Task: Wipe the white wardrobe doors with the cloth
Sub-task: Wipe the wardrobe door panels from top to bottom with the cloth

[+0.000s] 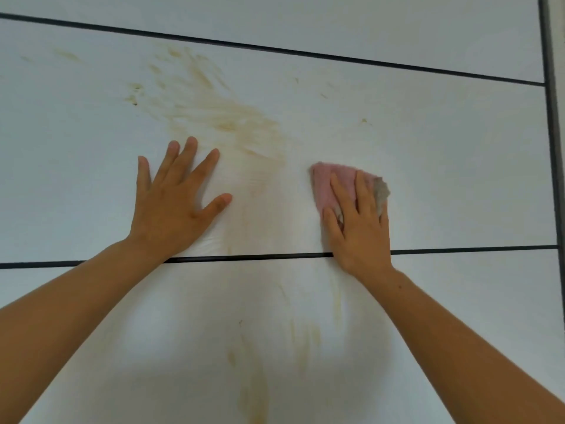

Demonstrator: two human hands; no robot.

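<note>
Wardrobe doors (428, 166) carry brown smears (226, 120). Right hand (357, 228), fingers straight, presses pink cloth (328, 185) flat; left hand (171, 206), fingers spread, empty, rests flat, apparently bracing.

White wardrobe doors (428, 166), yellow-brown smears (226, 120), dark seams (275, 50); pink-grey cloth (331, 182)

No words, labels, brand names, numbers or signs can be read anywhere. The white wardrobe doors (428, 163) carry no lettering, only plain panels with yellowish-brown smears, and the pink cloth (330, 185) shows no tag or print.
</note>
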